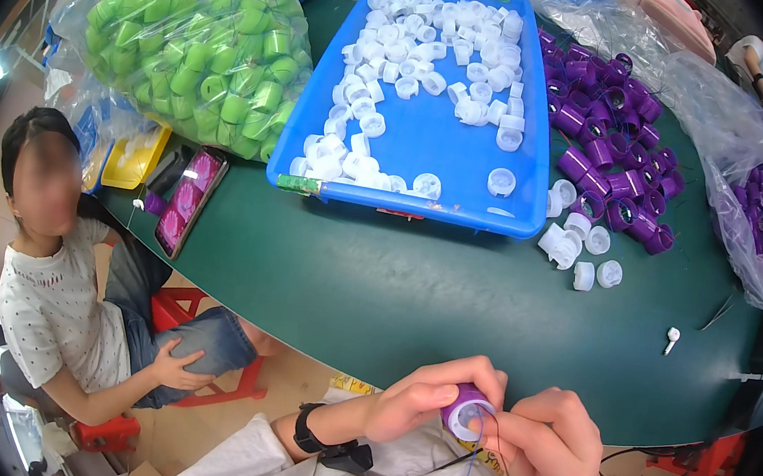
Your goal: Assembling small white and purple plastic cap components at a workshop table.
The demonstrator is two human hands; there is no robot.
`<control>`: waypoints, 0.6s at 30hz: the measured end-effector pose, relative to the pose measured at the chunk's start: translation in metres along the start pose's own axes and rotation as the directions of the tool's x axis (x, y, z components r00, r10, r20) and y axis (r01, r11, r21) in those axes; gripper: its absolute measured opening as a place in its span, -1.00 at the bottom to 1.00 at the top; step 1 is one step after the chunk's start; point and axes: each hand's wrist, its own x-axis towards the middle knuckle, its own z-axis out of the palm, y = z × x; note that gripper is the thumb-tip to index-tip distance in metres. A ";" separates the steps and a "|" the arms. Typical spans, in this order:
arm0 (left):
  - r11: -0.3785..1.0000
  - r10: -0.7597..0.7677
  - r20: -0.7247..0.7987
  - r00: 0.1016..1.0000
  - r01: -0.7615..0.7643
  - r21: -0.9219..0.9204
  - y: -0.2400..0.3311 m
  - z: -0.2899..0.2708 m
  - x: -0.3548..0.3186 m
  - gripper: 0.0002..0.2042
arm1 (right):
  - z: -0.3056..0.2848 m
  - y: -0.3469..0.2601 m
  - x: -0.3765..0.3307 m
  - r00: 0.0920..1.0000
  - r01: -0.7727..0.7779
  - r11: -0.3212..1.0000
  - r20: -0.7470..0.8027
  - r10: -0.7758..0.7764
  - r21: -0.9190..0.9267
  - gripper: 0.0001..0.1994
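Observation:
My left hand (431, 390) is closed round a small purple plastic cup (469, 393), holding it just off the near table edge with its open end tilted toward my right hand. A pale white piece shows inside the rim. My right hand (554, 451) is closed, its fingertips pinched at the cup's mouth, partly inside it. Thin dark and blue wires (470, 470) hang down from the mouth beside the right fingers. Whatever the right fingertips grip is hidden.
A blue tray (403, 205) of white caps stands on the green table (349, 276). Loose white caps (585, 276) and piled purple cups (624, 185) lie right of it. At left are bagged green cups (196, 51), a phone (190, 202) and a seated person (68, 298). A white earbud (672, 339) lies at right.

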 end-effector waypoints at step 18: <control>0.999 -0.028 -0.006 1.000 0.028 -0.026 0.001 -0.003 -0.002 -0.54 | 0.004 0.014 0.015 0.991 0.134 0.991 -0.026 -0.134 0.019 -0.82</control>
